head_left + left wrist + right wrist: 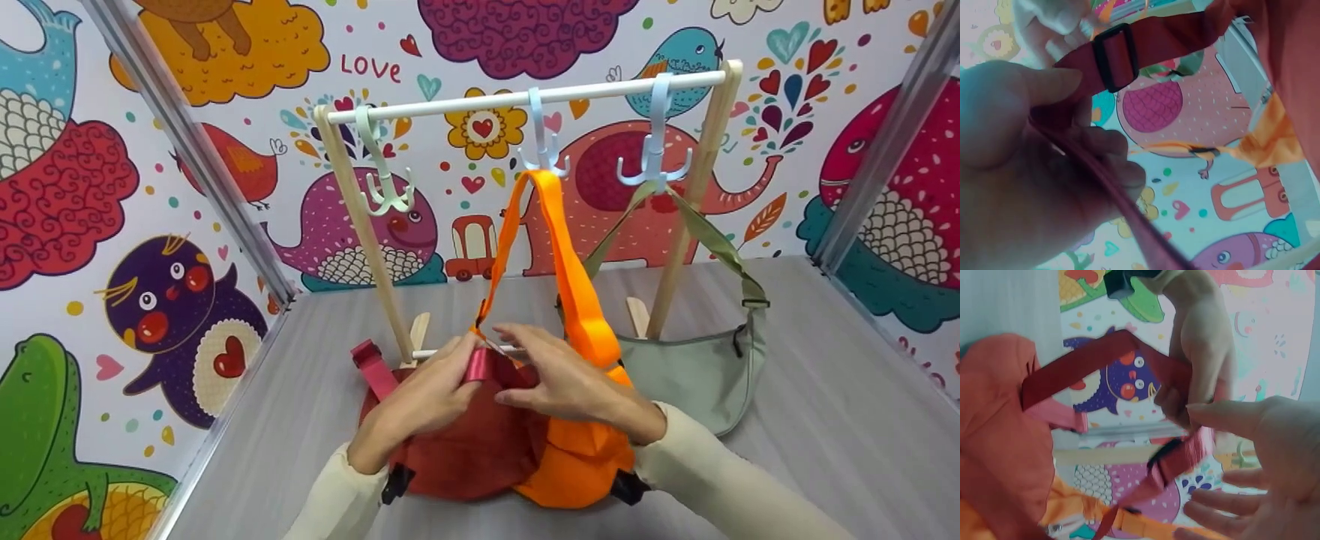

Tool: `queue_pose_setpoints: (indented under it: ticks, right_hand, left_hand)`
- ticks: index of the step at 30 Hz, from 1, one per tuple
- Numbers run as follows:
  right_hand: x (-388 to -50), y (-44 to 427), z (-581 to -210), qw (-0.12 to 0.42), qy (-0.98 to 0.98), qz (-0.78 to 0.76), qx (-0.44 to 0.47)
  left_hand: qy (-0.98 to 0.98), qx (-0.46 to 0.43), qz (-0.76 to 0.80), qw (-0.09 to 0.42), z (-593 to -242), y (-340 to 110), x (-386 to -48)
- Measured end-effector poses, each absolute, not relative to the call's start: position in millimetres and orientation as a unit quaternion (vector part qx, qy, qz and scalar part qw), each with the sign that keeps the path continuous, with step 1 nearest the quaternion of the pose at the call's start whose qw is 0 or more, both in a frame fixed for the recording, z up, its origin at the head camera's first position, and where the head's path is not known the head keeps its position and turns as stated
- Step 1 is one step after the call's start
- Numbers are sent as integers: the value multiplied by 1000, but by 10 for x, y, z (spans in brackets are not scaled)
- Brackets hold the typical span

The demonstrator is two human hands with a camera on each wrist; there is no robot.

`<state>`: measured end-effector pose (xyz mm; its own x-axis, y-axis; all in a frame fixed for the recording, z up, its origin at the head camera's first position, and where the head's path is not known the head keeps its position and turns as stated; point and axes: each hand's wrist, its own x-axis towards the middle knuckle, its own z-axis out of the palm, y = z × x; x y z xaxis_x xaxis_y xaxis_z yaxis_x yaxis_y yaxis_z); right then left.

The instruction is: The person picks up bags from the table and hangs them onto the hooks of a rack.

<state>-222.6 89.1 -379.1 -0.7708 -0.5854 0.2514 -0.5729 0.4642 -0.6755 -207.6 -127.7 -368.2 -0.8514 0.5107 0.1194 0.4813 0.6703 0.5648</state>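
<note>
My left hand (424, 390) grips the dark red strap (480, 365) of a red bag (472, 450) that lies in front of a rack. In the left wrist view the strap runs between thumb and fingers, with a black slider buckle (1116, 57) just beyond the thumb. Close by, my right hand (559, 375) has its fingers spread and relaxed. The right wrist view shows this right hand (1275, 461) beside the strap, holding nothing; whether a fingertip touches it is unclear. Behind my right hand, an orange bag (585, 465) has its strap (566, 262) looped up to a hook.
A rack with a white bar (487, 100) and wooden posts stands behind the bags. Blue hooks (543, 146) carry the orange strap and a grey-green bag (694, 367). One pale green hook (386, 195) hangs at left, nothing on it. Patterned walls (172, 360) enclose the grey tabletop (262, 420).
</note>
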Motion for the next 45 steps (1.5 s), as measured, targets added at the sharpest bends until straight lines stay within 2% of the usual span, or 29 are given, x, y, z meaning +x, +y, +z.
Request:
queue_pose_setpoints:
  ticks: [11, 18, 26, 36, 45]
  right_hand:
    - [-2224, 638, -3776, -53, 845, -333, -415]
    - [-2302, 665, -3758, -76, 851, -330, -402]
    - [-2380, 746, -3673, -86, 827, -402, -383]
    - [-2428, 816, -3613, -108, 833, -435, -325]
    - [-2447, 855, -3584, -132, 836, -435, -307]
  left_hand:
    - [905, 314, 286, -21, -3698, -1157, -2094]
    - [905, 307, 292, -36, -3691, -1190, -2110]
    - [921, 251, 289, -70, -3694, -1369, -2104]
    - [914, 212, 313, -150, -3739, -1598, -2092]
    - [908, 206, 317, -181, -3801, -1732, -2126]
